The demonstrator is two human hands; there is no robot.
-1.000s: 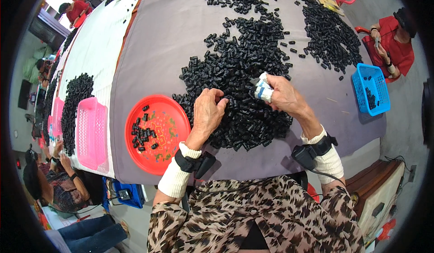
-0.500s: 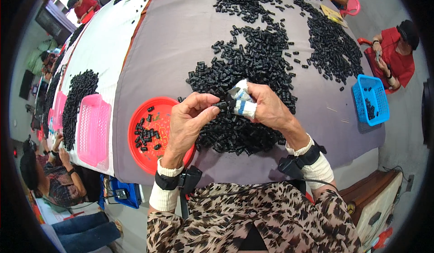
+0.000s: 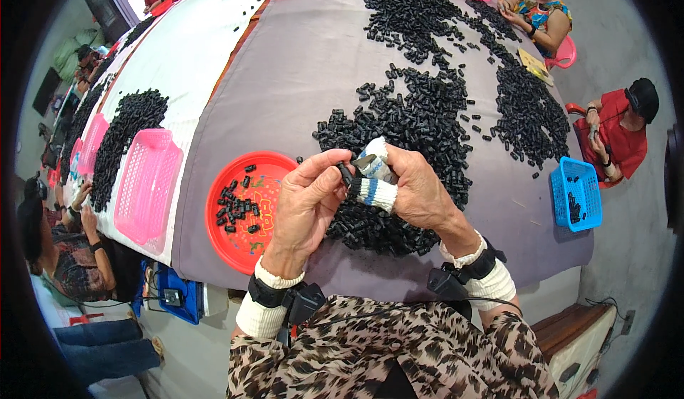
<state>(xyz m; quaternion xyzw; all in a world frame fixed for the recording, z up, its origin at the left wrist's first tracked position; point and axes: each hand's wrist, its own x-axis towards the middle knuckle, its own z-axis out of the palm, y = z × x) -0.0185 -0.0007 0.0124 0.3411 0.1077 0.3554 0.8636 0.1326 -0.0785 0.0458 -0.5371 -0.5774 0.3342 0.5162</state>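
Between the thumb and fingertips of my left hand (image 3: 306, 198) is a small black cylindrical piece (image 3: 346, 174). My right hand (image 3: 422, 185) meets it from the other side, its thumb and forefinger covered in white knit fabric (image 3: 375, 193) with blue stripes. A small grey blade-like tool (image 3: 365, 162) shows between these covered fingers; most of it is hidden. Under and beyond my hands spreads a large heap of similar black pieces (image 3: 420, 114). Left of my left hand lies a red round tray (image 3: 215, 239) with some black pieces in it.
Pink baskets (image 3: 148, 185) stand at the left beside another black heap. A blue basket (image 3: 576, 185) with a few pieces sits at the right edge of the grey-covered table (image 3: 263, 100). Several people work around the tables, one in a red top (image 3: 618, 132) at the right.
The view has shifted, so more of the table's far end shows. My hands remain together at the black piece; the right hand has turned slightly and the grey blade shows more.
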